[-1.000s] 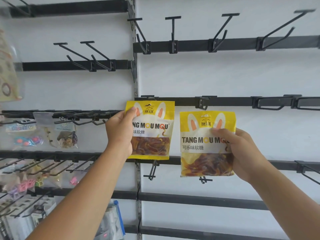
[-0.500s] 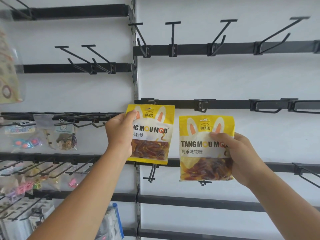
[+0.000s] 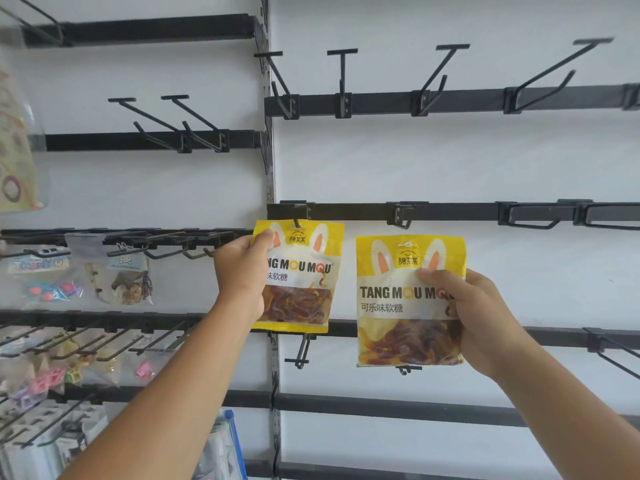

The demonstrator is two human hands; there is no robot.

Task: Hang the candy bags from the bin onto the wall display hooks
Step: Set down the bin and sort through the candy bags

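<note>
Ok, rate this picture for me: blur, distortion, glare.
Head view: the print on the left bag and the right bag reads sharp. The packet at the far left edge is smeared. The wide-angle lens splays the upper hooks outward. The light is flat and even, with no strong glare on the bags.

Right panel's empty hooks (image 3: pixel 401 214) leave room; stocked hooks (image 3: pixel 138 234) crowd left.

My one camera rides on my head, facing the white wall (image 3: pixel 381 161) straight on from near, about level with the middle hook rail (image 3: pixel 450 211); upper hooks (image 3: pixel 343 81) show from below, lower hooks (image 3: pixel 301 351) from above.
</note>
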